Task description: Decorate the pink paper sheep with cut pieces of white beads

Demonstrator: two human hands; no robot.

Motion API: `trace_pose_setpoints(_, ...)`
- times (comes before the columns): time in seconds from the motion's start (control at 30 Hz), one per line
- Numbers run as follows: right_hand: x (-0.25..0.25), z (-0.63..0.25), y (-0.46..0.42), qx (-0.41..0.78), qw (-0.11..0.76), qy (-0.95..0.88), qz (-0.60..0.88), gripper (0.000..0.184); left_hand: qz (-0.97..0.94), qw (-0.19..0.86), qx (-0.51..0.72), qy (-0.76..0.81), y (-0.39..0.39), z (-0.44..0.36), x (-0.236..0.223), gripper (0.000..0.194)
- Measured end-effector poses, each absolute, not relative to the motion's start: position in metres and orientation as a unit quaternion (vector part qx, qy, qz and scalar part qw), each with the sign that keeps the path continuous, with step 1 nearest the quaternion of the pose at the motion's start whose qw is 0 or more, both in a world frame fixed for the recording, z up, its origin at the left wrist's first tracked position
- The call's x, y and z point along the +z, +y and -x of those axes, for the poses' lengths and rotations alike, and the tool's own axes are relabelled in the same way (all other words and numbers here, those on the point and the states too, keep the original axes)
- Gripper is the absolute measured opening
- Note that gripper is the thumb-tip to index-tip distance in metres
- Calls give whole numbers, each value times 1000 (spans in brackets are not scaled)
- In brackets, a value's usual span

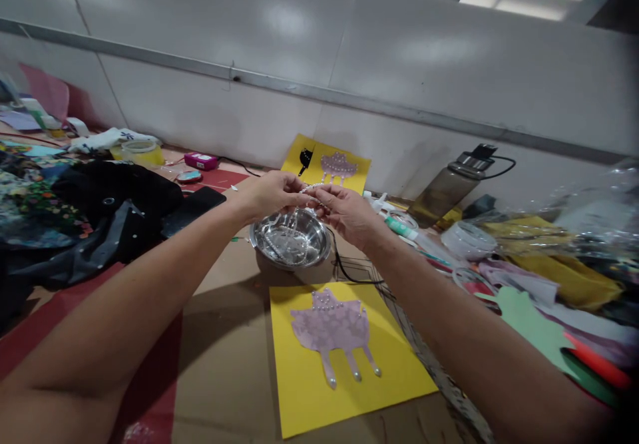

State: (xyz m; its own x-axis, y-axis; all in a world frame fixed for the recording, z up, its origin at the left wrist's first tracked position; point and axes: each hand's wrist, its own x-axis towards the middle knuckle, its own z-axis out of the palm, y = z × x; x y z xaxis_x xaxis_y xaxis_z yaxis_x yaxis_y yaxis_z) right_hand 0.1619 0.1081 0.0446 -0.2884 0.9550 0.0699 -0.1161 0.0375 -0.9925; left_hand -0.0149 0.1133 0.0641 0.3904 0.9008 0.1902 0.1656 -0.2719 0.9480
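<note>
My left hand (279, 194) and my right hand (344, 214) meet over a shiny metal bowl (257, 247), fingers pinched on a string of small pearly beads (312, 191). Part of the bead string hangs down from my fingers into the bowl, where more strands lie in a loose heap. Below the bowl lies a yellow sheet (309, 404) with a lilac patterned cutout (329, 331) on it. Pearl beads line the upper part of the cutout, and larger ones sit at the tips of its three legs.
Against the wall leans another yellow card (359, 174) with a similar beaded cutout. A grey bottle (444, 191) stands at the right beside tape, plastic wrap and fabric. At the left are dark cloth (114, 204), a phone (200, 208) and a magenta box (201, 161).
</note>
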Motion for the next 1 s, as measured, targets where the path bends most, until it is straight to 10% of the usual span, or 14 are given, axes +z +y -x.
trace_pose_setpoints(0.63,21,-157,83,522,373,-660,390,17,-582,567,437,387,106,10,75,14)
trace_pose_setpoints(1.0,36,-166,65,706,338,-529,326,21,-581,559,460,372,110,12,71,13)
